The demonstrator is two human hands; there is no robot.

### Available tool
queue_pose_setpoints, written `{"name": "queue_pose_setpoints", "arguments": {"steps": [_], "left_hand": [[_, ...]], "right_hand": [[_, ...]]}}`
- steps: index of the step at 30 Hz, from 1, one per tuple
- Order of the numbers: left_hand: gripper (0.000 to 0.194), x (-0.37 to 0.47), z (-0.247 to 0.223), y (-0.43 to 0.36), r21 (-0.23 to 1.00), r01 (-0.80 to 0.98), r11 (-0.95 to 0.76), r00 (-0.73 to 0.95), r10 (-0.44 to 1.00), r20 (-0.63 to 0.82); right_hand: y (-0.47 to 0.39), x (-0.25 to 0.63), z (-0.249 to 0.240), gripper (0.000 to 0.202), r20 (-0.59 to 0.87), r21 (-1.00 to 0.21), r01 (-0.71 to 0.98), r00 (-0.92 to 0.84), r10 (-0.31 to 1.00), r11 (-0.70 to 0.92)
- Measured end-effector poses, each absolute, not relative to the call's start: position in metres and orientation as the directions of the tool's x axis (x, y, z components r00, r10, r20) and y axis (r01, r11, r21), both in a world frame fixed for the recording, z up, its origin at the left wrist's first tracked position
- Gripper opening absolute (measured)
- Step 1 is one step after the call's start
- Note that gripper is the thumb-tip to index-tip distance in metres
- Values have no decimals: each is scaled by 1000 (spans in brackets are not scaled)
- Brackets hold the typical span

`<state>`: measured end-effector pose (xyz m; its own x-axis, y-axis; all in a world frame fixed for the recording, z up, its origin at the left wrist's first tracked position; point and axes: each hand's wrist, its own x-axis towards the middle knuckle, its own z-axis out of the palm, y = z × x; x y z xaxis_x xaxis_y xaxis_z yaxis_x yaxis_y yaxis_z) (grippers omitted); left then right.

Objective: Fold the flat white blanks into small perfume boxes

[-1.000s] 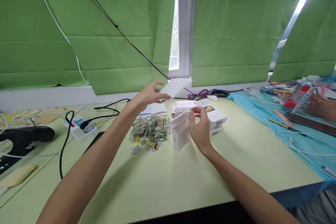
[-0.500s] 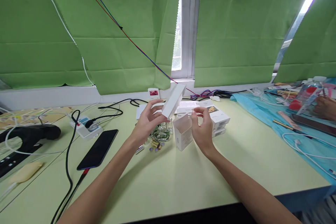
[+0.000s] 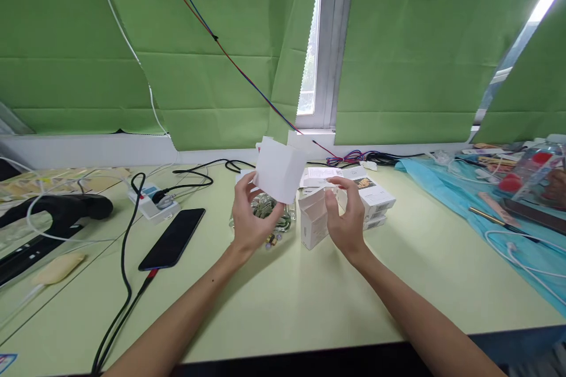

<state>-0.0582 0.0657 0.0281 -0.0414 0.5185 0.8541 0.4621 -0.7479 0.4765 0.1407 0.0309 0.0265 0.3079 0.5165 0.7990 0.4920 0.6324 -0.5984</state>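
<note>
My left hand (image 3: 254,221) grips a plain white box (image 3: 278,171) between thumb and fingers, tilted above the table. To its right, an upright white carton (image 3: 313,225) stands on the table with its top open. Close beside that carton is my right hand (image 3: 349,221), thumb and fingers apart and nothing visible between them; whether it touches the carton I cannot tell. Partly hidden behind my left hand lie clear glass pieces with a green coil (image 3: 283,222), and small beads (image 3: 272,241) in front of them. White printed boxes (image 3: 374,194) are stacked behind my right hand.
A black phone (image 3: 172,240) with a cable lies at left, near a power strip (image 3: 154,203) and a black tool-like object (image 3: 57,218). Blue sheeting (image 3: 442,188) with cables and a pen covers the right side. Another person's hand (image 3: 556,185) shows at the far right.
The white box in my left hand has turned, now showing a broad face instead of a narrow side. My right hand's fingers have spread slightly. The whole view has shifted a little.
</note>
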Motion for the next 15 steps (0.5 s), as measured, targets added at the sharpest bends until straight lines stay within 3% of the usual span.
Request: {"name": "queue_pose_setpoints", "arguments": {"steps": [3,5,15], "left_hand": [[83,-57,18,65,259,572,-779,42,343,939],[87,-56,14,65,179,590,-787,75,275,959],[93,-53,8,63,87,512,-855,148,187,971]], "right_hand": [[28,142,27,29,832,-547,470,220,509,693],[27,142,27,34,856,-505,452,155,493,736],[29,143,26,45,906,-390,426,19,423,816]]}}
